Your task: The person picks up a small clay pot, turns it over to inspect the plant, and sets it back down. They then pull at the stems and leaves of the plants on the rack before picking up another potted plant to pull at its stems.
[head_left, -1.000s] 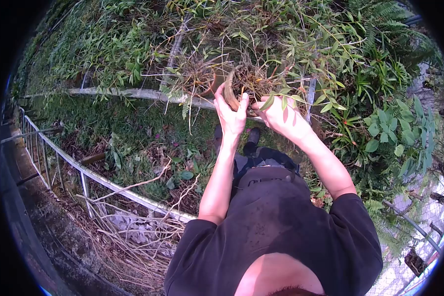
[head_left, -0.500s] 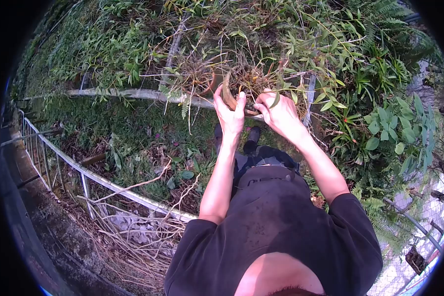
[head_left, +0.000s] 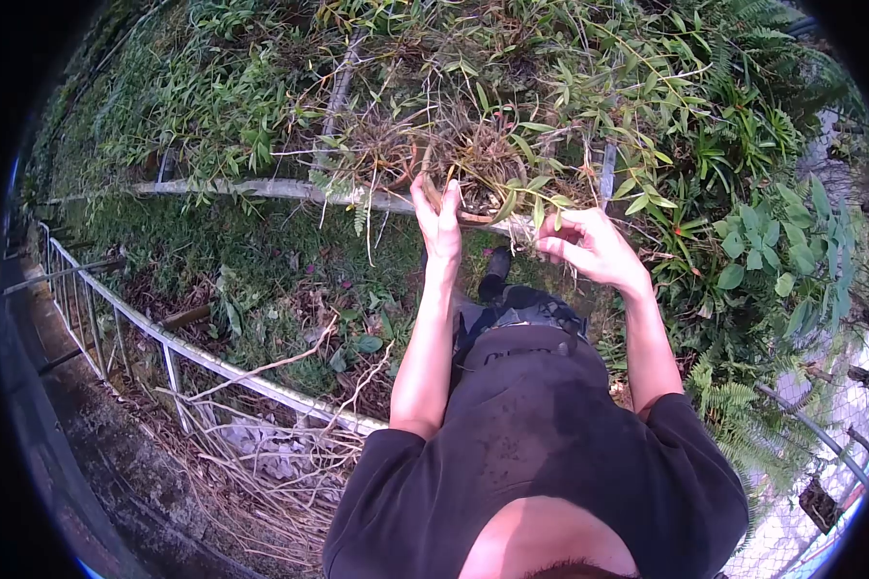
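Note:
My left hand (head_left: 438, 227) is closed around the side of a brown plant pot (head_left: 475, 218), with the thumb pointing up along its edge. From the pot rises a tangle of dry stems and roots (head_left: 483, 159) with some long green leaves (head_left: 539, 183). My right hand (head_left: 594, 249) is just right of the pot, below the leaves, its fingers curled in towards the thumb. Whatever is between those fingers is too small or hidden to make out. Pale roots (head_left: 523, 230) hang between the pot and my right hand.
A pale rail (head_left: 290, 189) runs under the row of plants. Behind it, more leafy plants (head_left: 212, 106) crowd a frame. A metal railing (head_left: 232, 370) curves along the left, beside a heap of dry branches (head_left: 261, 492). Broad-leaved plants (head_left: 777, 241) and wire mesh (head_left: 782, 521) lie to the right.
My right hand has moved away from the pot, to the right and slightly down. The pot has turned in my left hand, and leaves now hang lower in front of it.

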`<state>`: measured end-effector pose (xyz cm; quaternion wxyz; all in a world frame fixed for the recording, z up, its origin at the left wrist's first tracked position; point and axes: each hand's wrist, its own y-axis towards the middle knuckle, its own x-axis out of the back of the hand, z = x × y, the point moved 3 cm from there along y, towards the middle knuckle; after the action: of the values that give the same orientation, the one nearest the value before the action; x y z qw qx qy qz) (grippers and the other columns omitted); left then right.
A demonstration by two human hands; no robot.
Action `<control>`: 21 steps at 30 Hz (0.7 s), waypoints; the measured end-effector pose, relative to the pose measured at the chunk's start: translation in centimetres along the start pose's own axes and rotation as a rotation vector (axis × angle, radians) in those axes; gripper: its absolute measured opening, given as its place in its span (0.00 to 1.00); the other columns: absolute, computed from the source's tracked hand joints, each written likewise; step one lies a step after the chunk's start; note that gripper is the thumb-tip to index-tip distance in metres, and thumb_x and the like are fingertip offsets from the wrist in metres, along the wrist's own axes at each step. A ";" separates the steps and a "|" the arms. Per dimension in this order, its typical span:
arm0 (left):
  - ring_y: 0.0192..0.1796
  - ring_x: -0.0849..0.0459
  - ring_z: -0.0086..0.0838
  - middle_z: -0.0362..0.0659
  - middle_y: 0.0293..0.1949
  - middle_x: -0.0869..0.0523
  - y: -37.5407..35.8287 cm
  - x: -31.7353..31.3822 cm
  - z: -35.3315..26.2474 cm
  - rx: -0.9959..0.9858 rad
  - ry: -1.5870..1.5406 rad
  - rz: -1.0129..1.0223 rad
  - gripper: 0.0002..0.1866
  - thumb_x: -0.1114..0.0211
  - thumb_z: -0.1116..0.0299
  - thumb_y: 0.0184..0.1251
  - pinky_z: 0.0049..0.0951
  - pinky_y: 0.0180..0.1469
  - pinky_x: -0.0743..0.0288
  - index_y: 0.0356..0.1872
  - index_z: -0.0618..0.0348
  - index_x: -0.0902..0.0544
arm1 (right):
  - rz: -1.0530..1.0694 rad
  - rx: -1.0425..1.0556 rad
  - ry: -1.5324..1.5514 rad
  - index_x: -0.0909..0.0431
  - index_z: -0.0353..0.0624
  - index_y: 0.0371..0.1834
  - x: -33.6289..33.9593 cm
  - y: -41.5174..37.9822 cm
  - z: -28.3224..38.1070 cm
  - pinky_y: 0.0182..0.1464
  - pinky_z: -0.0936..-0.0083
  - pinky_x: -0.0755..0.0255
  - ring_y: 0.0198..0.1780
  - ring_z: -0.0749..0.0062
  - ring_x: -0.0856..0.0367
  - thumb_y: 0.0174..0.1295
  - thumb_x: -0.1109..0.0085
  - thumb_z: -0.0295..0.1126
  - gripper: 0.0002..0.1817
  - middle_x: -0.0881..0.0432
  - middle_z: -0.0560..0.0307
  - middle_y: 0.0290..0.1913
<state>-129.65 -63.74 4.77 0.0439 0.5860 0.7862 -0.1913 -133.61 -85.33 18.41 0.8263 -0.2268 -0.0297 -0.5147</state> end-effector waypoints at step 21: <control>0.42 0.12 0.39 0.48 0.41 0.11 2.3 3.7 5.4 0.416 -0.540 0.142 0.17 0.39 0.62 0.67 0.43 0.51 0.18 0.49 0.64 0.19 | -0.459 0.158 -0.179 0.14 0.40 0.46 0.6 2.2 0.6 0.37 0.73 0.27 0.31 0.74 0.22 0.63 0.33 0.35 0.13 0.21 0.57 0.36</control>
<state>-129.42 -61.75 -1.85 0.1430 0.5640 0.6476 -0.4920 -131.37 -84.77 18.32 0.6972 -0.1938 -0.1936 -0.6625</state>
